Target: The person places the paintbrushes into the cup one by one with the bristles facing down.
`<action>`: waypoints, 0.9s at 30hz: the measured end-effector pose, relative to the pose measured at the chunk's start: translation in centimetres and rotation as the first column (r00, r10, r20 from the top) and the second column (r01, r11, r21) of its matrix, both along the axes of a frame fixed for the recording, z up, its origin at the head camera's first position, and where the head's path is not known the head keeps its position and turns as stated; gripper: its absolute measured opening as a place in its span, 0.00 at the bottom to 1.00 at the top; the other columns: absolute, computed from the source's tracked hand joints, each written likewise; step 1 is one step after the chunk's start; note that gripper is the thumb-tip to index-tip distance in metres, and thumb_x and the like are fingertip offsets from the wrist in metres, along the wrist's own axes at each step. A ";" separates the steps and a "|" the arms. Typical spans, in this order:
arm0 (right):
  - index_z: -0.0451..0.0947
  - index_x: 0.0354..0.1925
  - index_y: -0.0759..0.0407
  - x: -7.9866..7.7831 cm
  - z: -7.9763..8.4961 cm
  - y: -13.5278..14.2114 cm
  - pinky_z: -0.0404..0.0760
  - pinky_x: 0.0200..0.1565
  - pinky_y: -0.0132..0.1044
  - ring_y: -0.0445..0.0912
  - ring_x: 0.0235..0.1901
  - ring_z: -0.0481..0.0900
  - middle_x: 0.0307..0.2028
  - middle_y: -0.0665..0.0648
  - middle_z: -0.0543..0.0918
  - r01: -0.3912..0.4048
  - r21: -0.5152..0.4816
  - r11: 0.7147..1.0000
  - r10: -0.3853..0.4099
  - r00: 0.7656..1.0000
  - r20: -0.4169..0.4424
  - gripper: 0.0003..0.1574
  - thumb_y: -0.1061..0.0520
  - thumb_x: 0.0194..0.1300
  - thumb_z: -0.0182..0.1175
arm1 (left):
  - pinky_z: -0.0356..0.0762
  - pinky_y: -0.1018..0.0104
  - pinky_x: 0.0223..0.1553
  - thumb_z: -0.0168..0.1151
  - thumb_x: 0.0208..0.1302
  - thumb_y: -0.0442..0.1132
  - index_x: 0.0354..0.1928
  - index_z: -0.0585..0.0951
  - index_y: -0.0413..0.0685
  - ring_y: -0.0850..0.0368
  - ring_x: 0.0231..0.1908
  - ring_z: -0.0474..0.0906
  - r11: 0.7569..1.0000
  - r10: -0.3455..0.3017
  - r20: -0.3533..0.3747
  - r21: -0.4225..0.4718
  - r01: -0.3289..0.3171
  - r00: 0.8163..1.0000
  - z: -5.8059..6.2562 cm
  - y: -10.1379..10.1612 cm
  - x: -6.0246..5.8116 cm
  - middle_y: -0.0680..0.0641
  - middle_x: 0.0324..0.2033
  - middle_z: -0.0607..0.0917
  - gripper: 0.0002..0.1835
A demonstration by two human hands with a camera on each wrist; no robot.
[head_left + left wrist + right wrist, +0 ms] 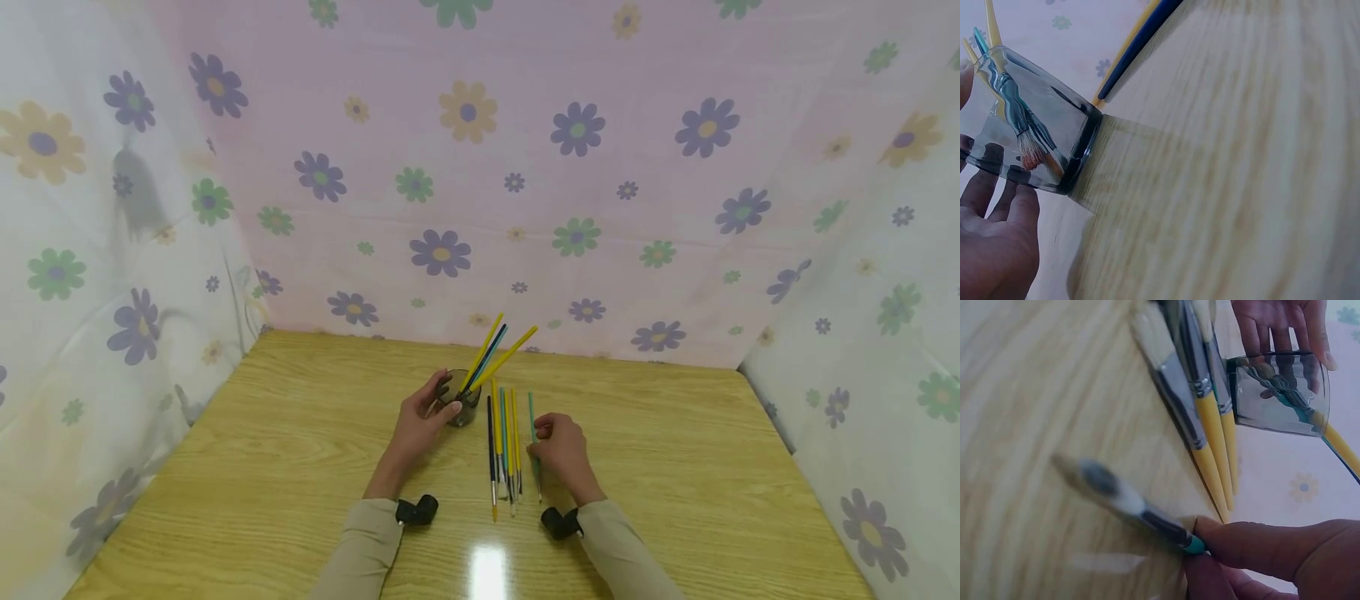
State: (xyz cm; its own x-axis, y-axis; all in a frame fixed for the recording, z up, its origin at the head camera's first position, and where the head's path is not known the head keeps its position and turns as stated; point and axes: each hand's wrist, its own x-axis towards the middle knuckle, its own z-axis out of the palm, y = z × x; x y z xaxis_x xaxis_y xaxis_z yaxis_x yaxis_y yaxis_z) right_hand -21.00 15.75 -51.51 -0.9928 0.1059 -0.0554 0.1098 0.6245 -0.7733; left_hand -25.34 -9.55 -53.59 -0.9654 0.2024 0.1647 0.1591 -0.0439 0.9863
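Note:
My left hand [422,425] grips a smoky clear glass [467,412] from its left side, thumb at the near wall. Several paintbrushes stand in it, bristles down, their yellow, dark blue and teal handles fanning out over the rim to the right. In the left wrist view, reddish bristles [1030,152] show through the glass wall. To the right, my right hand [561,450] pinches a green-handled paintbrush [532,408] between thumb and fingers, its bristles pointing toward me. Between the hands lies a row of paintbrushes [514,433], handles pointing away from me.
A wood-grain table [300,467] carries everything. Flower-printed cloth [525,150] hangs behind it and along both sides. Black wrist cameras [417,510] are strapped at both sleeve cuffs. The loose brushes lie close to the right side of the glass.

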 end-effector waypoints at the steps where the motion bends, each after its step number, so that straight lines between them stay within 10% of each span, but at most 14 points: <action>1: 0.83 0.45 0.70 0.0 0.0 0.0 0.85 0.40 0.48 0.51 0.36 0.82 0.35 0.60 0.84 -0.002 0.006 1.000 0.002 1.000 -0.001 0.20 0.70 0.51 0.72 | 0.58 0.48 0.76 0.63 0.71 0.31 0.78 0.60 0.41 0.43 0.76 0.57 1.000 0.000 0.002 0.001 0.000 1.000 0.0 0.0 0.0 0.38 0.75 0.66 0.37; 16: 0.81 0.51 0.73 -0.5 0.1 1.1 0.86 0.38 0.43 0.53 0.40 0.84 0.40 0.65 0.85 0.024 -0.144 0.989 -0.012 0.996 0.084 0.22 0.68 0.57 0.65 | 0.58 0.49 0.76 0.64 0.71 0.32 0.78 0.59 0.40 0.45 0.77 0.57 1.000 0.008 0.008 -0.014 -0.008 1.000 -0.2 -0.1 -0.1 0.41 0.75 0.67 0.38; 27: 0.73 0.62 0.74 0.0 0.4 1.3 0.88 0.37 0.40 0.49 0.39 0.83 0.48 0.68 0.79 0.048 -0.478 0.877 0.001 0.995 0.102 0.28 0.70 0.62 0.60 | 0.58 0.49 0.76 0.64 0.71 0.32 0.79 0.59 0.41 0.44 0.77 0.57 1.000 0.005 0.009 -0.012 -0.005 1.000 -0.1 -0.1 0.0 0.40 0.75 0.66 0.38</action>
